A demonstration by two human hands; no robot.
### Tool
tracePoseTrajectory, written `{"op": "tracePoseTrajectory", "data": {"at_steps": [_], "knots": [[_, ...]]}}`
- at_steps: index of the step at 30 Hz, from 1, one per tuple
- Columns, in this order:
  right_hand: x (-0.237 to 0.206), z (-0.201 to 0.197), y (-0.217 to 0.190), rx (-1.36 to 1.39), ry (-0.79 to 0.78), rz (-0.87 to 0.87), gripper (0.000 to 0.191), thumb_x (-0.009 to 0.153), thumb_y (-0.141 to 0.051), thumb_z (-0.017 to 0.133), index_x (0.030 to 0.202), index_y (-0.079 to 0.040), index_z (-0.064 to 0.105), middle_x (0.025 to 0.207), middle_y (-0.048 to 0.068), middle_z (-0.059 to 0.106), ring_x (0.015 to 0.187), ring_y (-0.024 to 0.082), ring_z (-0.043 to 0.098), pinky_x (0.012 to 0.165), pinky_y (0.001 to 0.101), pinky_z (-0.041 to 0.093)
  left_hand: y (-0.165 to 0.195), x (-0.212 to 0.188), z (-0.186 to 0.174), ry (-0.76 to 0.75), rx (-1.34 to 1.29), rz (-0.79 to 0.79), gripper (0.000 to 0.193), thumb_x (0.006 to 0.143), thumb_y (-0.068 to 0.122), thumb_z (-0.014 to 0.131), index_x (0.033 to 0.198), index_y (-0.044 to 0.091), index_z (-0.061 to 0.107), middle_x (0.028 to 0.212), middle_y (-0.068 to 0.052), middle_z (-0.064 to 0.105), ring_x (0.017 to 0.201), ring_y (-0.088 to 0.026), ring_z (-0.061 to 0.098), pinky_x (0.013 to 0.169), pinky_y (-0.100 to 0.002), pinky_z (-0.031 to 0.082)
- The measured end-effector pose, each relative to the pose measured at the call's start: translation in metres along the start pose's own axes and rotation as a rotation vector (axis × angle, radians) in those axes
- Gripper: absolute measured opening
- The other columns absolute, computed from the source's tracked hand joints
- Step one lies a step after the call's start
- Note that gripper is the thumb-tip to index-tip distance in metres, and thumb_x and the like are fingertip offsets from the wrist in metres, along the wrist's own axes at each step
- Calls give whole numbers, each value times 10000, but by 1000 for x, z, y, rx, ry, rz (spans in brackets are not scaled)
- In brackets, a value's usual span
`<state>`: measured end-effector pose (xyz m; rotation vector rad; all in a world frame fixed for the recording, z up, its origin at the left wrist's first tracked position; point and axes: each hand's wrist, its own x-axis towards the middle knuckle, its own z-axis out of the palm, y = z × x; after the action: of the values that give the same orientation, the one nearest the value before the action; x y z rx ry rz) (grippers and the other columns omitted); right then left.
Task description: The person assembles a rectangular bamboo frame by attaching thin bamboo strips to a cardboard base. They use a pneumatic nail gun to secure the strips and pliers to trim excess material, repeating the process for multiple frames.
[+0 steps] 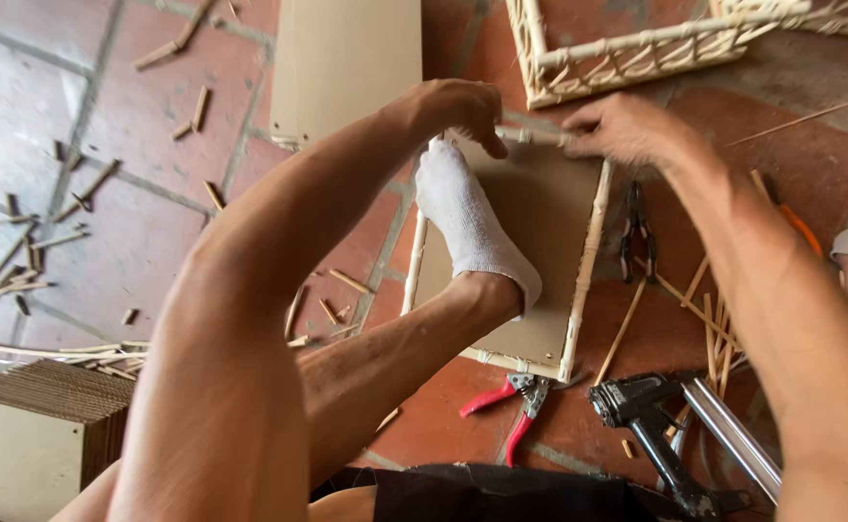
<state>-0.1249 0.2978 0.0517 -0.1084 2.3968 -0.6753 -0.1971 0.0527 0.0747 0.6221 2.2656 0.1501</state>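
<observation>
Forearms stretched forward from six o'clock. A socked foot (472,232) pinned the frame (549,242), a brown board edged with pale cane, flat on the tiles at centre. At twelve o'clock the left hand (458,111) pinched its far rail; the blurred right hand (627,130) pressed the same rail, fingers curled.

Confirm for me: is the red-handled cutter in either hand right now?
No. The red-handled cutter lies on the tiled floor near the frame's near corner, while the left hand and right hand both grip the bamboo frame at its far edge.
</observation>
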Motion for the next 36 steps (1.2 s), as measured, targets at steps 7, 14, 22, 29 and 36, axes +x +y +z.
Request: {"op": "tracePoseTrajectory", "data": {"at_steps": [7, 14, 22, 29, 36], "knots": [[16, 16, 10, -88, -115, 69, 720, 764, -635, 764, 1248, -103, 738, 1232, 210, 705, 1055, 342, 655, 948, 526, 491, -23, 48, 42, -30, -35, 52, 697, 694, 676, 867, 906, 21, 761, 869, -100, 735, 811, -270, 686, 670, -458, 527], [-6, 15, -9, -31, -17, 148, 619, 780, -541, 794, 1189, -77, 799, 1016, 189, 793, 874, 352, 708, 798, 495, 543, -15, 25, 42, 123, -224, 60, 555, 621, 581, 929, 860, 97, 798, 717, -59, 706, 677, -195, 653, 617, -452, 504], [-89, 48, 87, 341, 697, -131, 127, 975, -168, 753, 1068, -83, 768, 959, 113, 729, 822, 212, 640, 709, 375, 524, 7, -13, 49, 401, 131, 165, 625, 750, 600, 876, 1027, 51, 762, 969, -212, 716, 880, -343, 675, 672, -516, 495], [-241, 155, 188, 271, 718, 367, 114, 920, -52, 703, 998, -65, 785, 865, 141, 750, 739, 206, 702, 662, 357, 542, 85, -48, 159, 786, 581, 350, 507, 912, 139, 612, 1331, -143, 571, 1348, -343, 524, 899, -401, 604, 660, -424, 593], [-190, 222, 120, 41, 495, 475, 225, 828, -242, 828, 877, -23, 812, 823, 219, 732, 762, 391, 689, 684, 486, 537, 54, 7, 185, 642, 531, 316, 551, 889, 96, 588, 1404, -92, 536, 1408, -300, 471, 1106, -419, 542, 695, -430, 571]]}}
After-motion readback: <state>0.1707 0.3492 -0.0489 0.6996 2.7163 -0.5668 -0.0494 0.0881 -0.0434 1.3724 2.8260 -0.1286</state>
